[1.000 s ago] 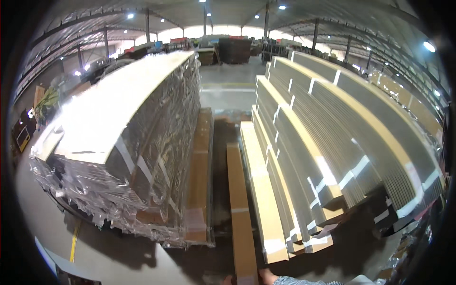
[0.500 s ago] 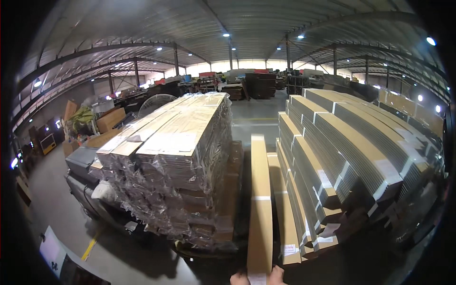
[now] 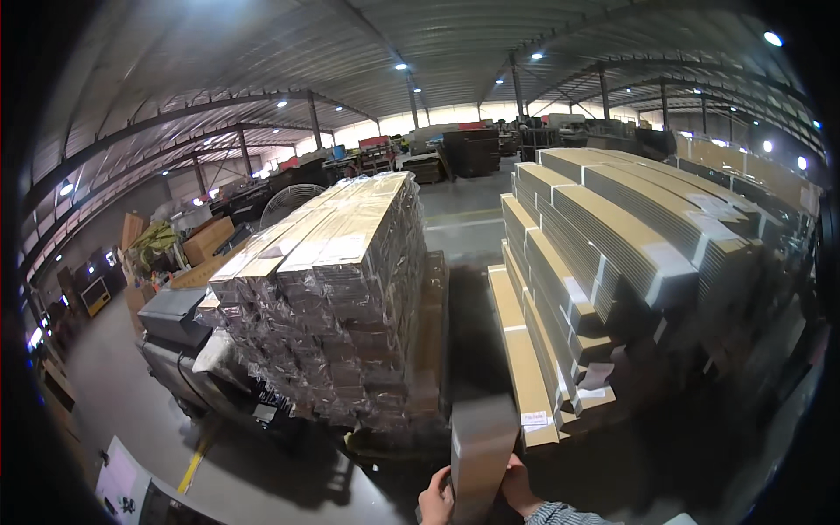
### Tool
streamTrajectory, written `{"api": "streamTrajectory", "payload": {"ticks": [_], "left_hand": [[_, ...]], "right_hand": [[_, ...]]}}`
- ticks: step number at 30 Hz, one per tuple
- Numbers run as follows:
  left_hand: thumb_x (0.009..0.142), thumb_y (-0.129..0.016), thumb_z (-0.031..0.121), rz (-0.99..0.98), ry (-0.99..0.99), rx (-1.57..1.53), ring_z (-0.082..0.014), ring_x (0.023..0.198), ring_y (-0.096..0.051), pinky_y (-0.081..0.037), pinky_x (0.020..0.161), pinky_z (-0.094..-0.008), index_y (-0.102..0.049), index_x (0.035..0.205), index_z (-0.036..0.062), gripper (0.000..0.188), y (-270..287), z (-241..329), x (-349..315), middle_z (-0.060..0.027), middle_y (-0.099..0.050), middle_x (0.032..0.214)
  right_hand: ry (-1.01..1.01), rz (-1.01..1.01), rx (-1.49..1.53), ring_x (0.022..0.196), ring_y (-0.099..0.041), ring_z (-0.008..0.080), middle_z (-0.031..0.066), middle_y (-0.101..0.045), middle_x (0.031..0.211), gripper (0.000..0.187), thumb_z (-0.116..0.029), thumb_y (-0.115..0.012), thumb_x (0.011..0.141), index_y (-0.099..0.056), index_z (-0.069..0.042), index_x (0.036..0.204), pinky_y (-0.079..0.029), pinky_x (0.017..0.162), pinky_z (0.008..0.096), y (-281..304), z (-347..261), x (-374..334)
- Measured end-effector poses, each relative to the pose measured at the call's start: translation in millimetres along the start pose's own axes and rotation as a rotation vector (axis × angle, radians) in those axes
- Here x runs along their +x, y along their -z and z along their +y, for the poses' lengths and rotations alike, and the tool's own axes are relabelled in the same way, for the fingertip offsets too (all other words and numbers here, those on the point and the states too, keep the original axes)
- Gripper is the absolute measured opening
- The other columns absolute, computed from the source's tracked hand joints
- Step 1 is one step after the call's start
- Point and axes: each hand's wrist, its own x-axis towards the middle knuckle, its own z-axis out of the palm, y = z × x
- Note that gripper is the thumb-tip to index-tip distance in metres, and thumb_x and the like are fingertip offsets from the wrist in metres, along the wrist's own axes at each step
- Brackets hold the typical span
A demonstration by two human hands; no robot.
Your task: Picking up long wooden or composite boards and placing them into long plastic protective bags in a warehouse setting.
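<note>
At the bottom centre, my left hand (image 3: pixel 436 500) and my right hand (image 3: pixel 520 486) grip opposite long sides of a narrow brown cardboard bundle (image 3: pixel 483 446). It is steeply foreshortened, and its far end looks blurred. The fingers of both hands are bent against its sides. Just right of it lies a long, strapped cardboard bundle (image 3: pixel 523 376) with a white label at its near end, low beside the taller stack of bundles (image 3: pixel 604 223). To the left stands a stack of long brown cartons (image 3: pixel 341 328) wrapped in clear film.
Between the two stacks runs a dark gap (image 3: pixel 472 324). A grey bin-like box (image 3: pixel 175 311) stands left of the wrapped cartons, near a fan (image 3: pixel 289 199). A yellow floor line (image 3: pixel 194 464) and a white panel (image 3: pixel 127 477) show at the lower left.
The long bundle between my hands has swung from lying lengthwise along the stack to a steeply foreshortened pose. Both hands have come higher into view, and the view has shifted.
</note>
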Motion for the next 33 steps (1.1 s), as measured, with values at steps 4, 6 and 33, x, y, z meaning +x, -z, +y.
{"api": "streamTrajectory", "payload": {"ticks": [4,6,33], "left_hand": [[0.091,-0.054,0.001,0.023,0.024,-0.071,-0.0334,0.088,-0.07,-0.054,0.075,-0.0377,-0.064,0.117,0.0091,0.028,21.3,17.5,-10.2,-0.0198,-0.07,0.095],[0.089,-0.056,-0.001,0.013,-0.031,-0.185,-0.0306,0.087,-0.07,-0.054,0.075,-0.035,-0.068,0.107,0.0056,0.023,32.2,13.8,-12.9,-0.0183,-0.071,0.096],[0.099,-0.055,0.014,-0.127,0.0,-1.202,-0.0047,0.053,-0.04,-0.03,0.046,-0.0174,-0.033,0.148,0.0131,0.053,103.8,181.6,112.7,-0.0158,-0.065,0.096]], "right_hand": [[0.108,-0.047,0.202,0.066,-0.049,0.0019,-0.0007,-0.057,0.078,0.003,-0.001,-0.059,0.092,-0.056,-0.002,0.095,-0.041,0.06,0.0201,2.0,-36.8,-11.7],[0.062,-0.069,0.288,0.068,-0.047,0.0014,-0.0032,-0.052,0.077,0.006,0.0,-0.059,0.093,-0.055,-0.003,0.096,-0.038,0.06,0.0194,0.8,-49.6,-11.9],[0.168,-0.462,0.198,0.107,-0.056,0.0188,0.01,-0.056,0.12,0.064,-0.006,-0.073,0.082,-0.04,-0.003,0.136,-0.049,0.088,0.0334,-43.2,-19.5,-26.4]]}}
